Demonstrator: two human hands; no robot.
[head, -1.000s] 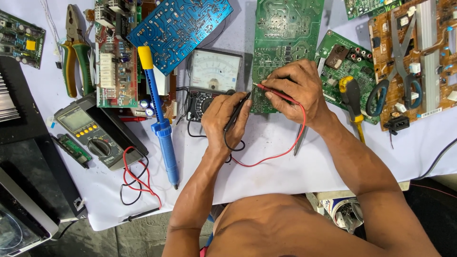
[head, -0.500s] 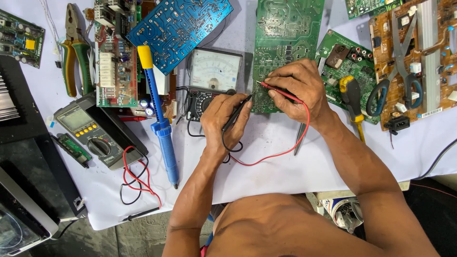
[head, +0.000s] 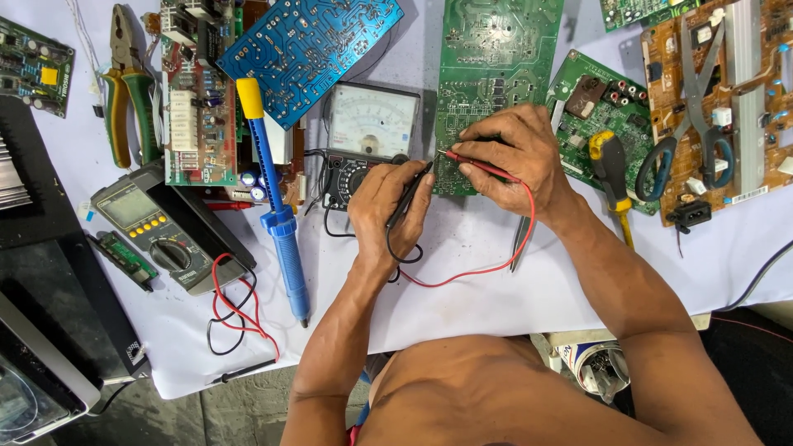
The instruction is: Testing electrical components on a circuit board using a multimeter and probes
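From my feed I see a bare torso with no shirt, and both forearms uncovered with no sleeves. The left hand (head: 388,206) and right hand (head: 516,157) carry no gloves, rings or watch. A sliver of red and blue cloth shows at the waist.

White-covered table (head: 496,297) over grey floor (head: 239,413)

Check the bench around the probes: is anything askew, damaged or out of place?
Nothing looks damaged or spilled. The left hand holds the black probe and the right hand the red probe on the green circuit board. The bench is crowded: a blue desoldering pump lies across stacked boards, and scissors rest on the brown board.
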